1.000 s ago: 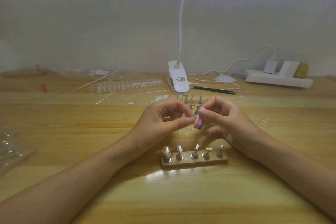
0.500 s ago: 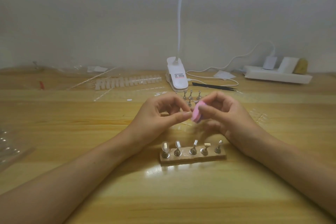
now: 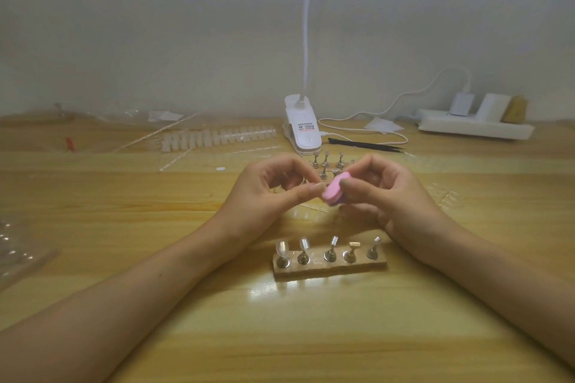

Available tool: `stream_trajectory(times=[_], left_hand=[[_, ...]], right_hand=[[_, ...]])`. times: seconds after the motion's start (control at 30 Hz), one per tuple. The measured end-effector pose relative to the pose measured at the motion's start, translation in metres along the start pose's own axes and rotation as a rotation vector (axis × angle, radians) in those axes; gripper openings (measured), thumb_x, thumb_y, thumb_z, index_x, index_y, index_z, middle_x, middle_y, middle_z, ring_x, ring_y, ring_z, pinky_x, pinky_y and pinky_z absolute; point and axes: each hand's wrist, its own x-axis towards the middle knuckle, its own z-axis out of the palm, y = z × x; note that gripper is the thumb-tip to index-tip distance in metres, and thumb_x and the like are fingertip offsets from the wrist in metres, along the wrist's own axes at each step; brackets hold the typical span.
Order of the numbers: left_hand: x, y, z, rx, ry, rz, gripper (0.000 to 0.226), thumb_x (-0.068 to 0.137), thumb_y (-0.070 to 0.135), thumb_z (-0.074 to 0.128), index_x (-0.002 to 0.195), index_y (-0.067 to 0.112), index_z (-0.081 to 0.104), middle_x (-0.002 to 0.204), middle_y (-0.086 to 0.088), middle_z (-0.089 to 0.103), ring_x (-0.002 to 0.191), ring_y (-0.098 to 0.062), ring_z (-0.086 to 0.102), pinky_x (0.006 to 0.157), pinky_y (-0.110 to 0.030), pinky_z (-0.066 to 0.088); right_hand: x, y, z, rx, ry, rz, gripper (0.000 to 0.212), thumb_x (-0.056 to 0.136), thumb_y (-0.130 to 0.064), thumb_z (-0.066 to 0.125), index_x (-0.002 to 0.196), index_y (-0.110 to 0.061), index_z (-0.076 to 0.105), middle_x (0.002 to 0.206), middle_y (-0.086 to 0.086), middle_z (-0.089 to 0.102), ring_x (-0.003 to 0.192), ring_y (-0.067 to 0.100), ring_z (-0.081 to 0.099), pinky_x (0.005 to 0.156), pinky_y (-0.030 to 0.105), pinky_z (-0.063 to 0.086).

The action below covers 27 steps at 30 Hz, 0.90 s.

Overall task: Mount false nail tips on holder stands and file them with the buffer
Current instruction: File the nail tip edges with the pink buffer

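- Your left hand [image 3: 273, 196] is raised just above the table [image 3: 280, 336], behind the wooden block. Its fingers are curled, and the thumb and forefinger are pressed together at their tips.
- Between those two fingertips you pinch what appears to be a clear nail tip [image 3: 315, 187]. It is small and blurred, so its shape cannot be confirmed.
- Your right hand [image 3: 385, 196] faces the left one at the same height. Its thumb and fingers are clamped on the pink buffer [image 3: 334, 191], with the thumb on the near side and the other fingers curled over the far side.
- The buffer is tilted, with its pink face turned up and toward you. A darker purple layer shows along its lower edge. Its left end touches your left thumb tip, where the nail tip is held.
- The wooden block [image 3: 329, 267] lies on the table nearer to you than both hands, between your forearms.
- Five metal stands [image 3: 330, 252] stand in a row on the block. The two at the left end carry clear tips; the other three show only their metal tops.
- Loose stands [image 3: 325, 162] are clustered behind your hands, just in front of the white clip lamp [image 3: 303, 130].
- A strip of spare tips [image 3: 217, 137] lies to the left of the lamp.
- Black tweezers [image 3: 367, 144] and a white cable [image 3: 364, 131] lie to the right of the lamp.
- A power strip [image 3: 473, 129] sits at the far right, by the wall.
- Clear plastic packaging [image 3: 18, 255] rests at the left edge of the table.
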Motion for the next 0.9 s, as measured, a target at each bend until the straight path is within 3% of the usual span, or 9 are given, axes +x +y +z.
stream_trajectory(times=[0.23,0.33,0.47,0.6,0.7,0.83,0.9], left_hand=[[-0.0005,-0.0005,-0.0001,-0.020,0.009,-0.005,0.010,0.079,0.023,0.074,0.079,0.014,0.070,0.059,0.017,0.050,0.064,-0.007,0.043,0.065,-0.014,0.038],[-0.0002,-0.0008,-0.0003,-0.010,0.000,0.006,0.009,0.080,0.021,0.073,0.080,0.013,0.070,0.059,0.018,0.051,0.063,-0.005,0.043,0.065,-0.013,0.038],[-0.0008,-0.0010,0.0002,-0.018,-0.005,0.000,0.007,0.080,0.021,0.073,0.079,0.015,0.070,0.059,0.017,0.051,0.061,-0.005,0.043,0.064,-0.014,0.038],[-0.0003,-0.0013,-0.0002,-0.023,0.005,0.004,0.007,0.080,0.020,0.073,0.080,0.014,0.069,0.060,0.015,0.050,0.063,-0.008,0.042,0.064,-0.018,0.037],[-0.0008,-0.0013,-0.0002,0.002,-0.014,0.009,0.006,0.083,0.016,0.073,0.081,0.012,0.069,0.059,0.018,0.051,0.062,-0.005,0.043,0.064,-0.013,0.037],[-0.0003,-0.0012,-0.0003,-0.025,0.010,-0.004,0.007,0.081,0.019,0.073,0.080,0.013,0.069,0.059,0.015,0.049,0.064,-0.011,0.042,0.065,-0.023,0.037],[-0.0003,-0.0011,-0.0004,-0.019,0.006,-0.006,0.007,0.081,0.019,0.073,0.079,0.013,0.069,0.059,0.016,0.050,0.065,-0.011,0.042,0.066,-0.023,0.038]], right_hand=[[0.0024,0.0014,-0.0043,0.054,0.020,0.015,0.024,0.070,-0.023,0.083,0.083,-0.016,0.064,0.090,0.014,0.076,0.083,0.025,0.076,0.062,0.029,0.060],[0.0006,0.0019,-0.0012,-0.018,-0.074,0.018,0.025,0.070,-0.023,0.086,0.084,-0.019,0.065,0.094,0.015,0.075,0.086,0.031,0.075,0.069,0.038,0.063],[0.0007,0.0004,-0.0023,0.050,0.044,0.013,0.030,0.068,-0.022,0.085,0.085,-0.014,0.061,0.088,0.011,0.076,0.080,0.022,0.076,0.062,0.026,0.060],[-0.0018,0.0002,0.0025,-0.057,-0.080,0.030,0.028,0.072,-0.019,0.089,0.084,-0.016,0.063,0.094,0.014,0.075,0.085,0.032,0.076,0.065,0.035,0.062],[-0.0009,-0.0008,-0.0001,0.033,0.038,0.013,0.029,0.070,-0.021,0.084,0.085,-0.013,0.060,0.090,0.013,0.076,0.083,0.026,0.076,0.063,0.030,0.061],[-0.0024,0.0006,0.0021,-0.057,-0.091,0.017,0.022,0.075,-0.018,0.085,0.081,-0.021,0.065,0.094,0.012,0.075,0.084,0.030,0.076,0.062,0.032,0.061],[-0.0017,0.0003,0.0021,-0.019,-0.034,-0.009,0.019,0.076,-0.020,0.083,0.081,-0.021,0.065,0.092,0.014,0.075,0.084,0.028,0.076,0.063,0.031,0.060]])
